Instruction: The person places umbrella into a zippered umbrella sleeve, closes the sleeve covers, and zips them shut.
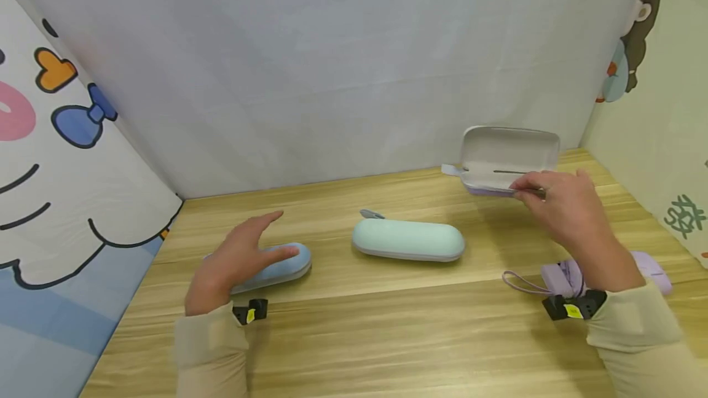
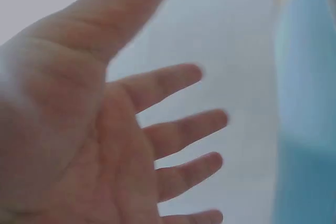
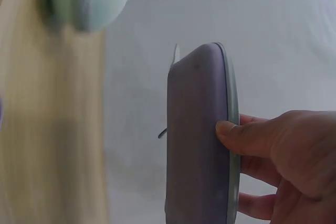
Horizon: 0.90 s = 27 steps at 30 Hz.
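At the back right my right hand [image 1: 572,204] pinches the rim of a purple glasses case [image 3: 197,145]. The case's lid is raised, showing a pale grey interior [image 1: 509,149] and a small tab [image 1: 452,169] at its left side. In the right wrist view the thumb [image 3: 247,137] presses the purple shell, with other fingers behind the rim. My left hand [image 1: 235,257] is spread with straight fingers, holding nothing, and partly covers a blue glasses case [image 1: 284,265]. Between the hands lies a closed mint green glasses case [image 1: 408,239].
Under my right wrist lie a small lilac block [image 1: 555,279] with a looped cord [image 1: 520,281] and a rounded lilac object [image 1: 652,270], partly hidden by the arm. A white cloth [image 1: 343,66] closes off the back of the wooden table [image 1: 387,336]; printed panels stand at both sides.
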{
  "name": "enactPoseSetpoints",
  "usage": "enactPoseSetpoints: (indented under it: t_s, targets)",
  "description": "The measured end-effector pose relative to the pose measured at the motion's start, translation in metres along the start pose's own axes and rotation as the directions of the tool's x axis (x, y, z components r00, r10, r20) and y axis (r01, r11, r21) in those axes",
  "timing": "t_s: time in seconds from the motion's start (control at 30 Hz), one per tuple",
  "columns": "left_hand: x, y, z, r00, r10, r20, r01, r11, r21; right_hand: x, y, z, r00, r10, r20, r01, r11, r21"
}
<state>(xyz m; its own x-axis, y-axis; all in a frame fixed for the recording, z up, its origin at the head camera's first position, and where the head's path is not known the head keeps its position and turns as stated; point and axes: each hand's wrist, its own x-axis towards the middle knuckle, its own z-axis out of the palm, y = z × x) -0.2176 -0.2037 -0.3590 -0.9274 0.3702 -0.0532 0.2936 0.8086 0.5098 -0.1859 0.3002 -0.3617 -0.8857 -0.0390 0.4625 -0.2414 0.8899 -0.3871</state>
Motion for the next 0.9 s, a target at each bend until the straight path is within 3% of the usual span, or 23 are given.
enactPoseSetpoints:
  t_s: [0.2, 0.3, 0.37, 0.53, 0.7, 0.8, 0.9]
  targets:
    - [0.016, 0.045, 0.02, 0.985, 0.159, -0.06, -0.166, 0.977, -0.136, -0.006, -0.059, 0.004, 0.988, -0.157, 0.001, 0.157, 0.987, 0.043]
    - [0.022, 0.064, 0.032, 0.981, 0.192, -0.009, -0.188, 0.945, -0.269, -0.013, -0.084, 0.011, 0.967, -0.255, 0.018, 0.254, 0.965, 0.059]
    - [0.025, 0.073, 0.039, 0.978, 0.204, 0.041, -0.173, 0.907, -0.385, -0.018, -0.097, 0.017, 0.944, -0.329, 0.013, 0.327, 0.942, 0.073]
    - [0.031, 0.076, 0.05, 0.965, 0.238, 0.108, -0.128, 0.791, -0.598, -0.03, -0.121, 0.032, 0.884, -0.467, -0.02, 0.466, 0.878, 0.111]
    - [0.035, 0.073, 0.052, 0.968, 0.229, 0.099, -0.088, 0.684, -0.725, -0.036, -0.131, 0.04, 0.861, -0.509, -0.012, 0.507, 0.854, 0.118]
    - [0.036, 0.072, 0.052, 0.968, 0.234, 0.093, -0.083, 0.644, -0.76, -0.037, -0.131, 0.043, 0.857, -0.515, 0.003, 0.511, 0.85, 0.131]
    - [0.037, 0.071, 0.052, 0.964, 0.251, 0.092, -0.089, 0.624, -0.776, -0.038, -0.13, 0.043, 0.864, -0.501, 0.053, 0.49, 0.859, 0.147]
